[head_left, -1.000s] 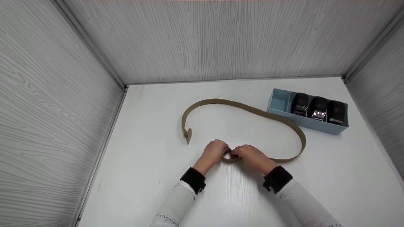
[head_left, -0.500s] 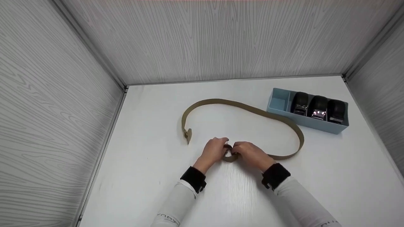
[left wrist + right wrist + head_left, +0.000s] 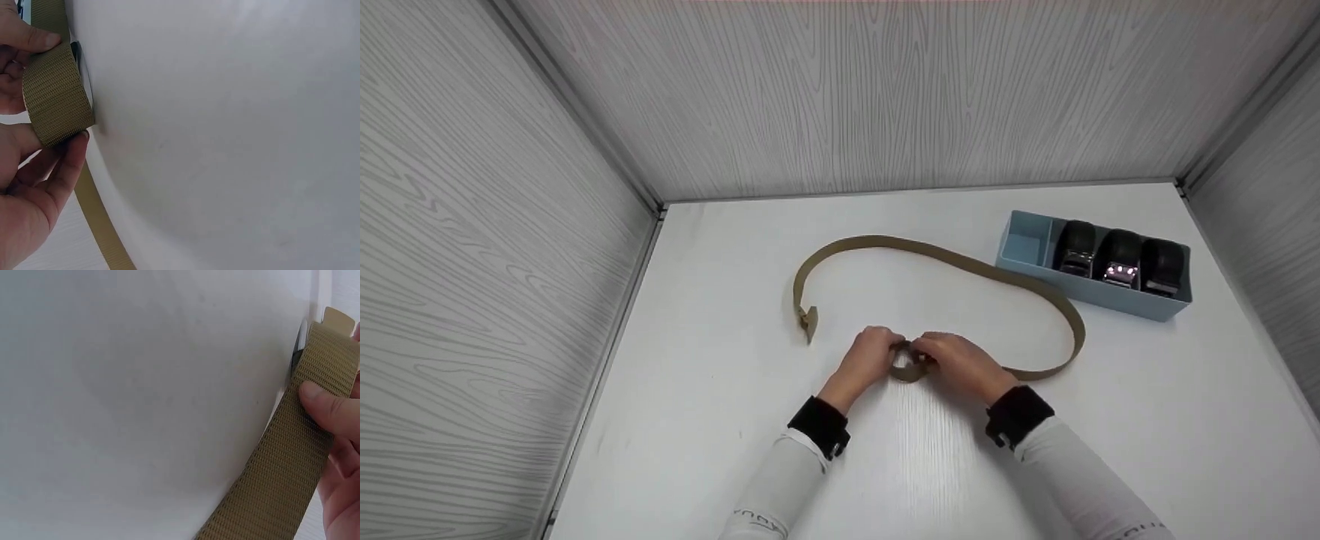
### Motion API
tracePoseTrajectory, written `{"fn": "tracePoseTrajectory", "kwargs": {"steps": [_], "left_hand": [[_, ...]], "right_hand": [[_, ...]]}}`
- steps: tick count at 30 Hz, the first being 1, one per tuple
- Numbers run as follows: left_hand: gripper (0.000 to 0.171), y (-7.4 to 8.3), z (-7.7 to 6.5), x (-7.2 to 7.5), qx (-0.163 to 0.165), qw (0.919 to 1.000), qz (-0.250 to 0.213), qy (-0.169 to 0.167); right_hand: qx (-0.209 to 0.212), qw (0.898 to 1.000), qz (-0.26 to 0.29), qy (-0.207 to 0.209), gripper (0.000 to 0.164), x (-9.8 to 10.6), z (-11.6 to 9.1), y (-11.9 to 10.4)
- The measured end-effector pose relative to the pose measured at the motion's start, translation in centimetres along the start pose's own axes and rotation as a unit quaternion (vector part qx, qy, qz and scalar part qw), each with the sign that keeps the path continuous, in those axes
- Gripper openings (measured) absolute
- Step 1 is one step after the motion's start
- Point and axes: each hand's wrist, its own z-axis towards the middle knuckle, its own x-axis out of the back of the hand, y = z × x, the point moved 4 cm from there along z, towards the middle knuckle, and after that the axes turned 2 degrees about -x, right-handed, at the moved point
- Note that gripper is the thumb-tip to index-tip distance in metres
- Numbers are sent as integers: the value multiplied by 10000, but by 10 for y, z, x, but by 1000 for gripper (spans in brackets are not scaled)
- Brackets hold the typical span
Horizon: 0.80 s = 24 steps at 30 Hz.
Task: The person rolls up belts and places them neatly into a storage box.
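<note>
An olive webbing belt [image 3: 952, 259] lies in a wide curve on the white table, standing on its edge. Its far end, at the left, carries a small tan end piece [image 3: 810, 322]. The near end is curled into a small loop [image 3: 59, 93] between my two hands. My left hand [image 3: 870, 360] holds the left side of this loop, fingertips against its edge in the left wrist view. My right hand [image 3: 964, 366] pinches the belt at the loop's right side, thumb flat on the webbing [image 3: 281, 461] in the right wrist view. The inside of the loop is mostly hidden.
At the back right stands a blue divided tray [image 3: 1110, 296]. Rolled black belts [image 3: 1078, 238] with shiny metal buckles fill several compartments; the leftmost compartment [image 3: 1024, 247] shows its bare floor. The olive belt passes close to the tray's front. Grey wood-grain panels [image 3: 840, 97] enclose the table.
Both hands have shifted slightly away from me with the loop, which looks a little changed in shape. The belt's near right stretch has drawn in slightly. The tray stays put.
</note>
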Motion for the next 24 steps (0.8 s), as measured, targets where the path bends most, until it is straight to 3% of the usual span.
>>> {"fn": "tracePoseTrajectory", "kwargs": {"steps": [3, 5, 8, 12, 15, 17, 20, 24], "left_hand": [[19, 1, 0, 0, -246, 9997, -62, 15], [19, 0, -1, 0, -245, 9996, -110, 19], [17, -3, -2, 0, 87, 9997, -179, 132], [12, -7, -8, 0, 793, 9960, -198, 349], [7, -6, -10, 0, 985, 9945, -147, 327], [4, -4, -11, 0, 836, 9962, 3, 243], [9, -1, -10, -1, 311, 9984, 442, 159], [16, 0, -7, -2, -386, 9938, 1037, 98]], "right_hand": [[180, 9995, -223, 166, 22, 3, 1, 1], [212, 9992, -280, 205, 20, 4, 3, 1], [152, 9991, -357, 183, 19, 4, 5, 2], [-129, 9986, -500, 137, 18, 2, 7, 2], [-168, 9988, -426, 160, 20, 0, 7, 2], [-80, 9994, -311, 146, 21, 0, 6, 2], [10, 9999, -149, 57, 25, 2, 2, 5], [26, 9998, -188, -61, 32, 7, -2, 10]]}}
